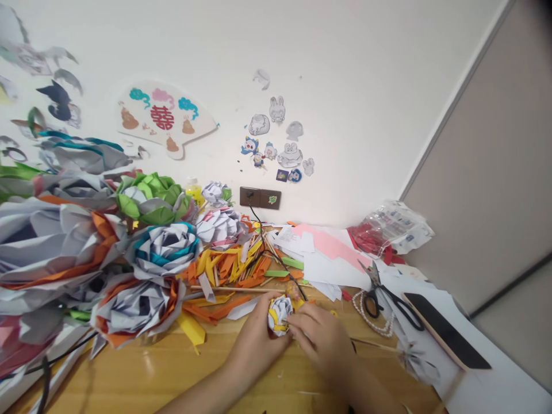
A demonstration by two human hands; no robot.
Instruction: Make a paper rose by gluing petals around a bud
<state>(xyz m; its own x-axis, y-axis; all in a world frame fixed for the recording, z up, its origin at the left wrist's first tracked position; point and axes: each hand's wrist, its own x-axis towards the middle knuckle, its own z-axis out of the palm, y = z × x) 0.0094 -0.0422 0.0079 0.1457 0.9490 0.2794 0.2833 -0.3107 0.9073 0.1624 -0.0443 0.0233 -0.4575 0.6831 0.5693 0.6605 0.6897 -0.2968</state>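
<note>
A small white paper flower (pixel 280 315) with yellow strips sits between my hands above the wooden table. My left hand (pixel 257 333) is curled around its left side and underside. On the other side, my right hand (pixel 321 333) pinches at the flower's right edge with thumb and fingers. Whether a thin piece lies between those fingertips is too small to tell. Behind the flower are yellow-orange bits (pixel 294 292), partly hidden by my right hand. Orange and yellow paper strips (pixel 228 264) lie just beyond my left hand.
Large paper flowers (pixel 168 250) crowd the left side. Black scissors (pixel 379 293), a pearl string (pixel 379 329) and a phone (pixel 446 330) lie at right. White and pink paper (pixel 332 259) is at the back. A black cable (pixel 276 256) runs from the wall socket (pixel 261 198).
</note>
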